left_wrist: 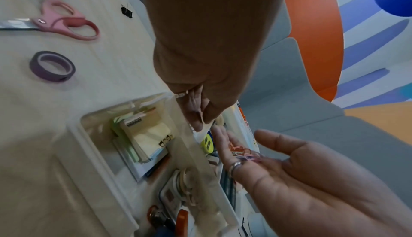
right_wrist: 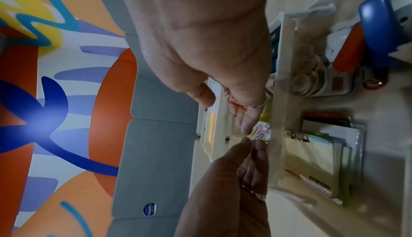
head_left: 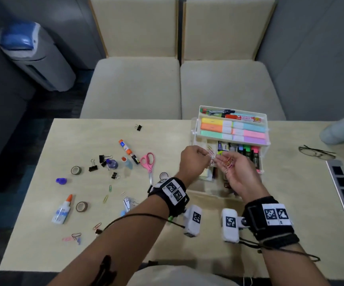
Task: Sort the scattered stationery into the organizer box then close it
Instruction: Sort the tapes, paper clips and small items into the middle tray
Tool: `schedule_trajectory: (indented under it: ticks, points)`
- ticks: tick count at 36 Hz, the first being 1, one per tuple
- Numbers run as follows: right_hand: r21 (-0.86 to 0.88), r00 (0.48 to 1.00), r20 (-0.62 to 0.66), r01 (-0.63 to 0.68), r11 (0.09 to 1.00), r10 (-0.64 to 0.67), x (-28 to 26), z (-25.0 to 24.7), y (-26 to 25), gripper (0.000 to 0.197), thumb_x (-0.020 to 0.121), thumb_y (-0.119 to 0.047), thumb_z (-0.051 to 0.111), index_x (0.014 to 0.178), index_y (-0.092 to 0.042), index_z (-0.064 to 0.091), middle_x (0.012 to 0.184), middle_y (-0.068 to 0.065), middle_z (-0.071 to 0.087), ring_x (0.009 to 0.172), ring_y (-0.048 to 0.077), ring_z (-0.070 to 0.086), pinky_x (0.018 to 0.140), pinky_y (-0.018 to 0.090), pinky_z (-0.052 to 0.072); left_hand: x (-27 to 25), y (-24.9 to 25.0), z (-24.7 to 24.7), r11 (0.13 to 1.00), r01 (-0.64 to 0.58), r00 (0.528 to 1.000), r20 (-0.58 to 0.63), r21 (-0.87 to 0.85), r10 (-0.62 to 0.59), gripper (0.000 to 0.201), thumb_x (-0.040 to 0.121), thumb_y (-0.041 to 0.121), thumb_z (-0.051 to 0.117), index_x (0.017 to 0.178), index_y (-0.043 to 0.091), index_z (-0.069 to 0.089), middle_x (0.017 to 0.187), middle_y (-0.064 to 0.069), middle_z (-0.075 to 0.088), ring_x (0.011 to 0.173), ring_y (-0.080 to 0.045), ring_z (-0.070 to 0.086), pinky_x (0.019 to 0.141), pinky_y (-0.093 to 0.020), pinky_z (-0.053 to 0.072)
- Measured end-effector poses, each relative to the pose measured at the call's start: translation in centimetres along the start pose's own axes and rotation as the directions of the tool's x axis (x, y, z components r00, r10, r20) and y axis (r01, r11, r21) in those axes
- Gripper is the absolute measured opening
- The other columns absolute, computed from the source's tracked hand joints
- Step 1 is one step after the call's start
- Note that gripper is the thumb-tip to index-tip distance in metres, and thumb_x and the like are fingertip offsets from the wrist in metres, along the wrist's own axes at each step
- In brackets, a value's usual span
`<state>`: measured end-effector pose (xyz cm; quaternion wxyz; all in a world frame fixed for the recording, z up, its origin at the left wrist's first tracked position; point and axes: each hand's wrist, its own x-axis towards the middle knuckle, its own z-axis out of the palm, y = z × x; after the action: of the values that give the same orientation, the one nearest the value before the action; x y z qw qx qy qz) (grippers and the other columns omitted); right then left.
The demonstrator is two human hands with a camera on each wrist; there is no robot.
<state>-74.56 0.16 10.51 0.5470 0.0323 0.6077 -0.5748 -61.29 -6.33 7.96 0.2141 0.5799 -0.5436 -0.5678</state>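
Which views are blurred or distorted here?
Head view: evenly lit, edges bowed, left hand and right hand slightly soft. Left wrist view: box motion-smeared, scissors sharper. Right wrist view: dim, strongly warped, near hand soft.

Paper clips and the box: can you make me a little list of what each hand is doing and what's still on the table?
left hand: pinches paper clips over the box
right hand: palm up, colourful paper clips lying in it
organizer box: open, highlighters in top tray
still on table: pink scissors, glue bottle, binder clips, tape rolls, loose clips
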Motion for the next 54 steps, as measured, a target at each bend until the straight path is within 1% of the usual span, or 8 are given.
schedule_trajectory:
  ticks: [6, 13, 18, 22, 28, 35, 44, 54]
  points:
    - [-0.089, 0.999, 0.044, -0.023, 0.996, 0.027, 0.7, 0.2, -0.8, 0.027, 0.105, -0.006, 0.053, 0.127, 0.007, 0.059, 0.129, 0.030, 0.066, 0.120, 0.035, 0.068, 0.096, 0.039, 0.059, -0.2, -0.4, -0.1, 0.999, 0.040, 0.999, -0.027, 0.011, -0.039, 0.012, 0.084, 0.006, 0.070, 0.095, 0.010, 0.072, 0.067, -0.007, 0.076, 0.057, -0.010, 0.071, 0.057, -0.022, 0.053]
    - [-0.149, 0.993, 0.115, -0.010, 0.989, 0.027, 1.4, 0.9, -1.1, 0.017, 0.107, -0.012, 0.052, 0.114, 0.000, 0.061, 0.114, 0.015, 0.062, 0.117, 0.029, 0.065, 0.113, 0.048, 0.048, -1.4, -2.6, -1.4, 0.995, 0.057, 0.997, -0.052, -0.079, -0.061, 0.008, 0.087, 0.006, 0.073, 0.095, 0.008, 0.072, 0.073, -0.012, 0.076, 0.067, -0.023, 0.076, 0.078, -0.050, 0.065]
    - [-0.162, 0.989, 0.144, -0.022, 0.987, 0.046, 1.2, 0.8, -0.7, 0.052, 0.109, -0.025, 0.050, 0.152, 0.005, 0.042, 0.156, 0.024, 0.046, 0.142, 0.036, 0.049, 0.120, 0.047, 0.040, -2.7, -4.3, -2.6, 0.990, 0.066, 0.993, -0.092, -0.125, -0.078, 0.008, 0.088, 0.006, 0.076, 0.095, 0.008, 0.074, 0.074, -0.008, 0.077, 0.073, -0.024, 0.078, 0.081, -0.047, 0.065]
    - [-0.194, 0.988, 0.154, 0.013, 0.981, 0.017, 1.0, 0.6, -0.3, 0.053, 0.110, -0.021, 0.046, 0.157, 0.001, 0.037, 0.158, 0.023, 0.045, 0.146, 0.036, 0.046, 0.122, 0.046, 0.039, -3.4, -5.0, -3.4, 0.984, 0.076, 0.993, -0.082, -0.161, -0.090, 0.009, 0.090, 0.003, 0.072, 0.098, 0.007, 0.073, 0.082, -0.013, 0.078, 0.078, -0.026, 0.079, 0.075, -0.037, 0.064]
    - [-0.290, 0.983, 0.174, 0.110, 0.951, -0.061, 0.2, 0.5, 0.5, 0.034, 0.108, -0.016, 0.054, 0.137, 0.000, 0.062, 0.137, 0.015, 0.066, 0.130, 0.028, 0.062, 0.117, 0.044, 0.047, -4.6, -5.9, -5.8, 0.983, 0.063, 0.995, -0.062, -0.174, -0.074, 0.013, 0.091, 0.001, 0.071, 0.104, 0.001, 0.071, 0.082, -0.012, 0.078, 0.077, -0.026, 0.078, 0.072, -0.032, 0.063]
    - [-0.377, 0.964, 0.204, 0.238, 0.895, -0.170, -2.2, 2.4, 4.3, 0.013, 0.104, -0.012, 0.064, 0.107, -0.005, 0.074, 0.108, 0.018, 0.077, 0.104, 0.028, 0.074, 0.086, 0.027, 0.058, -6.1, -8.9, -12.0, 0.994, 0.032, 0.999, -0.026, -0.106, -0.035, 0.012, 0.090, 0.011, 0.077, 0.101, 0.008, 0.073, 0.083, -0.013, 0.078, 0.079, -0.024, 0.078, 0.076, -0.041, 0.062]
    - [-0.688, 0.902, 0.403, 0.410, 0.598, -0.155, -5.5, 7.3, 12.8, 0.009, 0.099, -0.018, 0.070, 0.092, -0.019, 0.077, 0.087, 0.004, 0.078, 0.091, 0.024, 0.075, 0.086, 0.038, 0.056, -9.3, -15.9, -23.3, 0.996, 0.036, 0.987, -0.162, 0.078, -0.023, 0.011, 0.088, 0.013, 0.077, 0.096, 0.020, 0.078, 0.083, 0.005, 0.077, 0.063, 0.000, 0.062, 0.071, -0.021, 0.053]
    - [-0.782, 0.797, 0.603, 0.601, 0.166, -0.043, -7.7, 14.6, 23.1, 0.012, 0.095, -0.014, 0.069, 0.097, -0.024, 0.074, 0.092, -0.009, 0.074, 0.085, 0.008, 0.069, 0.079, 0.028, 0.053, -14.1, -24.5, -34.0, 0.960, 0.139, 0.979, -0.179, 0.244, -0.097, 0.020, 0.086, 0.005, 0.074, 0.101, 0.018, 0.074, 0.089, 0.008, 0.075, 0.069, 0.006, 0.065, 0.071, -0.012, 0.052]
